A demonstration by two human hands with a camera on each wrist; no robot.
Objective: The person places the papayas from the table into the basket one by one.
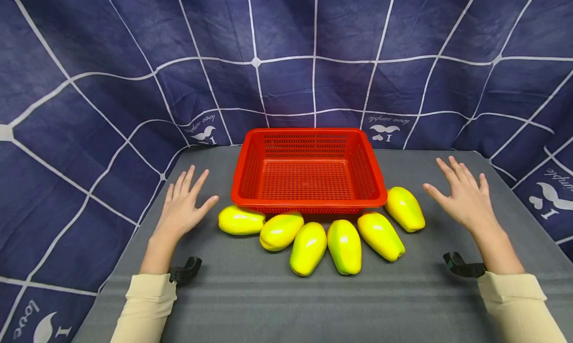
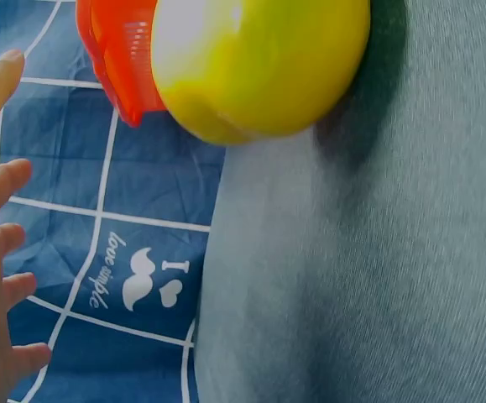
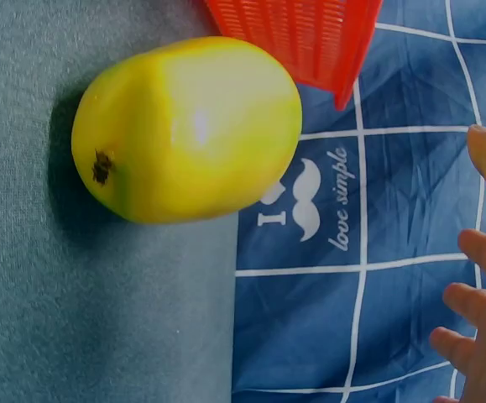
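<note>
Several yellow-green papayas lie in an arc before a red plastic basket (image 1: 309, 204), which has perforated walls and holds nothing. My left hand (image 1: 181, 211) is left of the basket, fingers spread and straight, nearest the leftmost papaya (image 1: 241, 220). That papaya (image 2: 259, 67) looms large in the left wrist view, apart from the fingers. Over on the right, my right hand (image 1: 465, 198) also has its fingers spread and touches nothing. Closest to it is the rightmost papaya (image 1: 405, 208), whose dark stem end faces the camera in the right wrist view.
A grey cloth (image 1: 268, 308) covers the table. Behind it and along both sides hangs a navy curtain (image 1: 286, 89) with white grid lines, close to the basket's back rim. Each wrist carries a black strap mount, the left one (image 1: 185, 271) and the right one (image 1: 463, 266).
</note>
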